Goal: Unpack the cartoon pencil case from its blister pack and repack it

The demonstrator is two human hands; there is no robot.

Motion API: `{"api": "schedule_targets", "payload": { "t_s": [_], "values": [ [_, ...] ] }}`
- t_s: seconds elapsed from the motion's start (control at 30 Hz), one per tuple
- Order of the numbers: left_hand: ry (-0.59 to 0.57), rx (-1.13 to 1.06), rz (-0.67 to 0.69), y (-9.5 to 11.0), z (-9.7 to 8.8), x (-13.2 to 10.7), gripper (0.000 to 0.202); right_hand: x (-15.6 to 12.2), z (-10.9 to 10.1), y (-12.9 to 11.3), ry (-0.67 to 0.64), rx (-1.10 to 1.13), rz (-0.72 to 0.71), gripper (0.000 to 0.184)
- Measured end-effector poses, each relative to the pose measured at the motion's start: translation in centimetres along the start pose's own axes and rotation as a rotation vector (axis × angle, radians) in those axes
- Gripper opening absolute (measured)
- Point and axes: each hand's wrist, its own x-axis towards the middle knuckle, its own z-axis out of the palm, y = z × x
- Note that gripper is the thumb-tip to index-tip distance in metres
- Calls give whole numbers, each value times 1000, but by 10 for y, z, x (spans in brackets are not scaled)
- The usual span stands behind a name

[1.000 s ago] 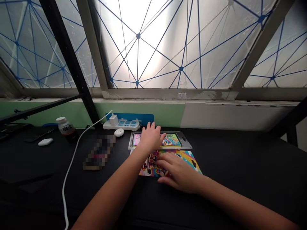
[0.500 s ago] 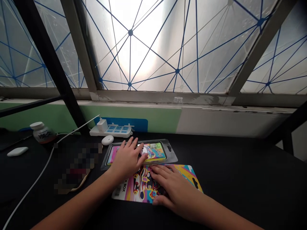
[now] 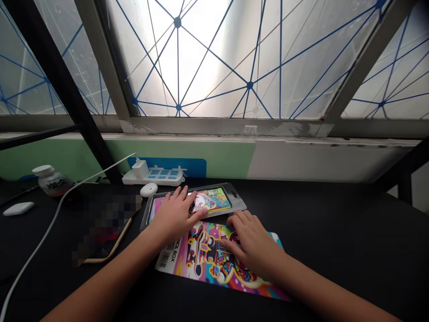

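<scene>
A clear plastic blister pack (image 3: 237, 202) lies on the black table, with a bright picture of a white cartoon figure showing through it. My left hand (image 3: 177, 208) rests palm down on the pack's left part, fingers spread and thumb apart. Nearer to me is a colourful printed backing card (image 3: 204, 259) with "NCIL BOX" readable at its left end. On the card's upper right part lies my right hand (image 3: 250, 241), fingers loosely bent and the thumb held apart. It covers part of the print and grips nothing that I can see.
Behind the pack stand a white power strip (image 3: 170, 176) with a plugged-in charger and a round white case (image 3: 149, 190). A white cable (image 3: 53, 223) runs down the left, near a jar (image 3: 52, 181) and a white mouse-like object (image 3: 18, 209). Windows rise behind the table (image 3: 335, 241).
My right hand has slid up and right over the card, its fingers now more bent, baring more of the print. My left hand stays on the blister pack. The view has tilted slightly down.
</scene>
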Motion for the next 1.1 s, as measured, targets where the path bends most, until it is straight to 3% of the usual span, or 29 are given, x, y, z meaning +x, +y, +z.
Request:
{"api": "schedule_targets", "payload": {
  "t_s": [0.17, 0.3, 0.43, 0.53, 0.63, 0.77, 0.87, 1.0, 1.1],
  "values": [
    [88, 65, 48, 3, -7, -1, 64, 5, -3, 5, 24, 31, 40, 30],
    [78, 60, 46, 1, -10, -1, 62, 3, -14, 8, -61, 108, 91, 29],
    [47, -13, 71, -6, -10, 2, 56, -4, -41, 14, -166, 113, -23, 27],
    [-1, -79, 99, -12, -11, 5, 52, -5, -62, 30, -111, 103, -40, 32],
    [-30, -193, 126, -15, -12, 6, 49, 1, -70, 58, -113, 87, 52, 36],
    [-15, -233, 133, -13, -14, 5, 50, 10, -65, 97, -158, 58, 202, 44],
    [-33, -240, 150, -7, -14, 3, 44, 11, -57, 108, -91, 25, 228, 43],
    [-44, -223, 147, 3, -8, 0, 34, 10, -43, 90, 47, 59, 215, 41],
    [-65, -192, 133, 8, -4, -2, 35, 11, -32, 69, 30, 134, 221, 47]
  ]
}}
